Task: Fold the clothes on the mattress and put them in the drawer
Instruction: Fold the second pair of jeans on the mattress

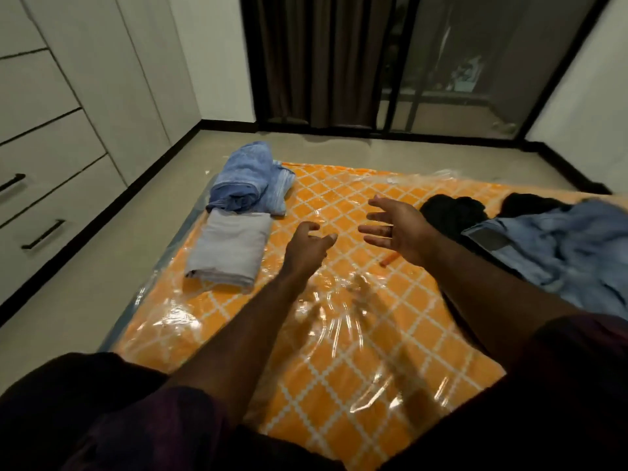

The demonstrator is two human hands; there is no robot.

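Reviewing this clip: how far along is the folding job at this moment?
Done: a grey folded garment and a blue folded garment lie on the mattress, near its left edge. In hand: nothing; the left hand and right hand hover empty above the mattress. Left: the light blue jeans and black clothes on the right lie unfolded, and the drawers are shut.

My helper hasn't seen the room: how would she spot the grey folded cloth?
Find the orange mattress on the floor. At its left edge lie two bundles; the grey cloth is the nearer, flat and neatly squared, unlike the rumpled blue towel behind it.
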